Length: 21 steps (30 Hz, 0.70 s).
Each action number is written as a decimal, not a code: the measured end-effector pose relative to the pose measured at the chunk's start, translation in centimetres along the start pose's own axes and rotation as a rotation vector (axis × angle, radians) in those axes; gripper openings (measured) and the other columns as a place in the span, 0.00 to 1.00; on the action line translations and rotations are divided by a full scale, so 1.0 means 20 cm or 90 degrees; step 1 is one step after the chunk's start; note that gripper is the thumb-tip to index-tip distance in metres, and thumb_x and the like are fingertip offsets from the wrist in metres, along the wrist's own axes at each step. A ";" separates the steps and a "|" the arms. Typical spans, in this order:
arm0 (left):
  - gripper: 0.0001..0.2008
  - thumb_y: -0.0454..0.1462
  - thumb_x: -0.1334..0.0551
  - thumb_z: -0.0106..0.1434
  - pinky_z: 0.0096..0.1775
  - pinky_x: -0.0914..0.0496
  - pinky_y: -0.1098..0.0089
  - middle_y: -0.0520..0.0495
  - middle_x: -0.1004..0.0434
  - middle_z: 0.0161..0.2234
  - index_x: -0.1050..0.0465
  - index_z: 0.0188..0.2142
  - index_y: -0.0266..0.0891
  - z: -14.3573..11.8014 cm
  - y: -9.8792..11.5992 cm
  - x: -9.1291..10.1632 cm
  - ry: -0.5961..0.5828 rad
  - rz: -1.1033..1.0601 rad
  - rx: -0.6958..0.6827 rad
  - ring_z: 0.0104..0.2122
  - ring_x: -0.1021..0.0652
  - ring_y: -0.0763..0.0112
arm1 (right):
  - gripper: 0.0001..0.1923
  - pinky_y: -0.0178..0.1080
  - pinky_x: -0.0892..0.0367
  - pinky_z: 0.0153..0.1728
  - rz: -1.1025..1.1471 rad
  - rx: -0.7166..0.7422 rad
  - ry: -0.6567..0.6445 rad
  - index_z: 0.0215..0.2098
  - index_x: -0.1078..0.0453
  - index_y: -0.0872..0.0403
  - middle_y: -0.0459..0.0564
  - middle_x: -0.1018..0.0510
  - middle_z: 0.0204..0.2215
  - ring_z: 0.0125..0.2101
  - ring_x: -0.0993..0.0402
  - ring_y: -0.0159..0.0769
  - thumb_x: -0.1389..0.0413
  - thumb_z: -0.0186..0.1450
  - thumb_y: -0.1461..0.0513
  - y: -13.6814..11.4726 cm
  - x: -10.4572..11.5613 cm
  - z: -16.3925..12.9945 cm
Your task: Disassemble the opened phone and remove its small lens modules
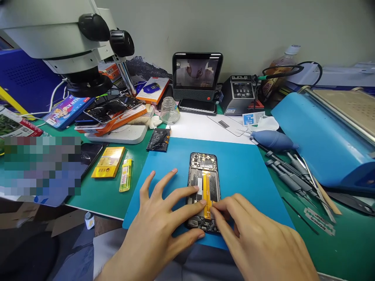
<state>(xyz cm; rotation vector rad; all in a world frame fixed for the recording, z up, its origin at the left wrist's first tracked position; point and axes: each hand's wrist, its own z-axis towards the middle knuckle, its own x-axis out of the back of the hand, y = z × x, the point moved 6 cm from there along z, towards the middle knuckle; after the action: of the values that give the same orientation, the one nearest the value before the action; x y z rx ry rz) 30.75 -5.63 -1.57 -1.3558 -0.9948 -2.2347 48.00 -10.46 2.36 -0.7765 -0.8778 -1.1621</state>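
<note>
Ribbon point(206, 189), flat and glossy, meets right hand point(256, 234), grip narrow; left hand point(159, 216) splayed.

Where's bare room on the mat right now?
Bare blue mat lies between the opened phone and the tools at right, and, narrower, between the left hand and the black part. Crowded: the phone's lower half, by the right hand.

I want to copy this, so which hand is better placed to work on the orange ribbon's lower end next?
Probably the right hand: its thumb and finger are bunched beside the lower end of the orange ribbon. The left hand is spread, fingertips over the open phone.
</note>
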 end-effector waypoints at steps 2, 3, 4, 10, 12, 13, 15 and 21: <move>0.21 0.42 0.28 0.75 0.77 0.65 0.44 0.71 0.22 0.68 0.23 0.63 0.70 0.00 0.00 0.00 0.005 0.004 -0.002 0.78 0.41 0.54 | 0.18 0.40 0.39 0.16 0.004 0.000 0.006 0.36 0.35 0.46 0.39 0.25 0.25 0.16 0.28 0.32 0.58 0.82 0.63 0.00 0.00 0.01; 0.22 0.43 0.28 0.74 0.77 0.66 0.44 0.71 0.22 0.68 0.24 0.64 0.70 0.00 0.00 0.01 0.007 0.008 -0.004 0.78 0.40 0.53 | 0.17 0.39 0.39 0.15 0.010 -0.008 0.010 0.35 0.36 0.46 0.38 0.26 0.24 0.15 0.30 0.31 0.58 0.82 0.62 0.01 -0.01 0.01; 0.23 0.42 0.28 0.74 0.77 0.67 0.43 0.72 0.22 0.68 0.24 0.64 0.70 0.00 0.00 0.01 0.008 0.012 -0.006 0.78 0.41 0.53 | 0.16 0.39 0.40 0.15 0.019 -0.019 0.014 0.35 0.37 0.46 0.38 0.27 0.23 0.14 0.32 0.30 0.57 0.81 0.62 0.01 -0.01 0.01; 0.22 0.43 0.29 0.75 0.78 0.67 0.41 0.70 0.21 0.68 0.24 0.65 0.70 0.00 0.00 0.01 0.010 0.021 -0.014 0.78 0.39 0.52 | 0.13 0.32 0.35 0.18 0.126 -0.098 0.020 0.35 0.34 0.47 0.37 0.29 0.23 0.17 0.30 0.27 0.52 0.79 0.60 0.08 -0.05 -0.01; 0.23 0.43 0.28 0.75 0.78 0.67 0.42 0.69 0.21 0.68 0.24 0.65 0.70 0.00 0.01 0.01 0.011 0.019 -0.013 0.77 0.38 0.52 | 0.11 0.28 0.32 0.20 0.182 -0.135 0.034 0.37 0.32 0.48 0.36 0.29 0.23 0.18 0.30 0.25 0.49 0.79 0.60 0.10 -0.05 -0.03; 0.22 0.44 0.29 0.75 0.78 0.68 0.42 0.70 0.21 0.67 0.24 0.65 0.70 0.00 0.01 0.01 0.012 0.019 -0.013 0.77 0.38 0.52 | 0.11 0.27 0.32 0.20 0.207 -0.150 0.045 0.37 0.32 0.48 0.36 0.28 0.23 0.18 0.30 0.25 0.48 0.79 0.60 0.11 -0.05 -0.03; 0.21 0.44 0.30 0.77 0.78 0.68 0.43 0.70 0.21 0.67 0.24 0.65 0.68 0.00 0.02 0.02 0.013 0.022 -0.013 0.77 0.38 0.52 | 0.11 0.27 0.34 0.19 0.238 -0.177 0.062 0.37 0.30 0.48 0.37 0.26 0.24 0.18 0.30 0.24 0.46 0.79 0.60 0.11 -0.05 -0.05; 0.18 0.40 0.36 0.80 0.78 0.66 0.44 0.69 0.21 0.67 0.24 0.65 0.62 0.01 0.06 0.03 0.007 0.034 -0.018 0.76 0.36 0.52 | 0.16 0.31 0.29 0.25 0.184 -0.226 0.085 0.36 0.25 0.50 0.44 0.23 0.26 0.21 0.28 0.29 0.45 0.79 0.53 0.11 -0.05 -0.10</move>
<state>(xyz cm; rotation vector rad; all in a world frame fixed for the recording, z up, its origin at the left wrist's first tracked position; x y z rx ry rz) 31.34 -6.20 -0.61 -1.3637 -0.9144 -2.2227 50.38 -11.18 0.41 -1.0625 -0.4327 -1.1080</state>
